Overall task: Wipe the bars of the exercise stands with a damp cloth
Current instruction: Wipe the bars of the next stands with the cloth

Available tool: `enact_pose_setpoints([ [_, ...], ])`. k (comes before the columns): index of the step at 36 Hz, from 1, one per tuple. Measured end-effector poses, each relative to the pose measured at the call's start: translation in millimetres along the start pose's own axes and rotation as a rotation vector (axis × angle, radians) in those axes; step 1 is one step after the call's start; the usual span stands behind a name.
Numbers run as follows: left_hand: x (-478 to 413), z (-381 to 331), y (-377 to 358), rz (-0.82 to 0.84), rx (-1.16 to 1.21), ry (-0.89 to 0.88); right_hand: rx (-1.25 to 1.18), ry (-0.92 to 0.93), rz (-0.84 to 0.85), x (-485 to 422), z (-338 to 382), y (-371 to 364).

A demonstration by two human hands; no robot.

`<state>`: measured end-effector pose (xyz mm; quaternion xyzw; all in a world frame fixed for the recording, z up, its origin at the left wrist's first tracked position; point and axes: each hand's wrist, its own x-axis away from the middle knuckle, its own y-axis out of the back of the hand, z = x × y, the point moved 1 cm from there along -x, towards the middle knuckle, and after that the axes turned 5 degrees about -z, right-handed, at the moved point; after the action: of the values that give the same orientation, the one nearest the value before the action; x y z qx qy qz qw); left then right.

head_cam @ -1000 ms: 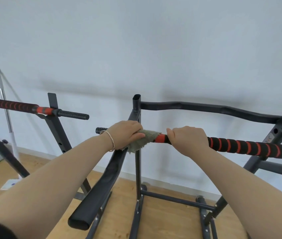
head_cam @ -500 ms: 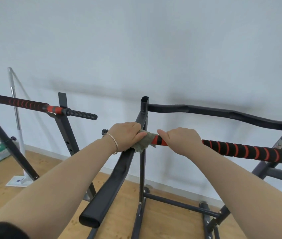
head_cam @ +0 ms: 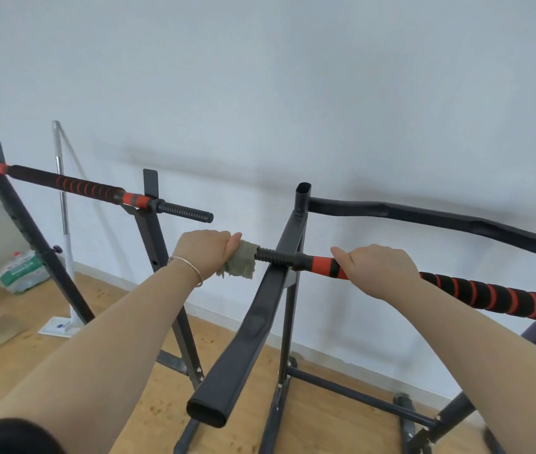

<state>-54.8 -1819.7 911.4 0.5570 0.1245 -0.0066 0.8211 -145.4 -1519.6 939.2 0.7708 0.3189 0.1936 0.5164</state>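
A black-and-red padded bar (head_cam: 476,291) lies across the black exercise stand (head_cam: 296,224) at centre right. Its threaded left end (head_cam: 274,256) sticks out past the stand's upright. My left hand (head_cam: 202,253) grips a grey-green cloth (head_cam: 239,259) wrapped over the very tip of that end. My right hand (head_cam: 378,268) grips the bar just right of its red band. A second padded bar (head_cam: 96,190) rests on another stand (head_cam: 152,204) at the left.
A white wall stands close behind the stands. A flat mop (head_cam: 63,204) leans on it at the left, with a green-and-white bag (head_cam: 21,271) on the wooden floor (head_cam: 322,421). A wide black handle (head_cam: 243,348) of the stand juts toward me.
My left hand has slid the cloth leftward along the bar to its threaded tip, baring the thread and red band. My right hand has kept its grip. The view has shifted left.
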Motion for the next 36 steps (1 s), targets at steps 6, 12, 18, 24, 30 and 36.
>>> enact_pose_setpoints([
  [6, 5.8, -0.6, 9.9, -0.062, -0.012, 0.033, -0.024, -0.049, 0.004, -0.9, 3.0, 4.7],
  [12, 9.0, -5.0, 23.5, -0.367, 0.815, 0.317, -0.498, -0.124, -0.205, -12.0, 21.4, 14.4],
  [18, 10.2, -23.5, 69.4, -0.419, 1.401, 0.453, -0.963, -0.073, -0.315, -19.7, 63.4, 43.5],
  [24, 5.1, -43.4, 88.9, -0.381, 1.662, 0.466, -1.502, -0.289, -0.281, -15.8, 73.5, 52.1],
  [30, 9.8, -50.1, 91.5, -0.208, 1.764, 0.46, -2.023, -0.559, -0.291, -0.1, 43.9, 40.1],
  [36, 11.4, -65.4, 98.0, -0.043, 1.705, 0.302, -2.461, -0.763, -0.344, 25.8, 10.4, 36.0],
])
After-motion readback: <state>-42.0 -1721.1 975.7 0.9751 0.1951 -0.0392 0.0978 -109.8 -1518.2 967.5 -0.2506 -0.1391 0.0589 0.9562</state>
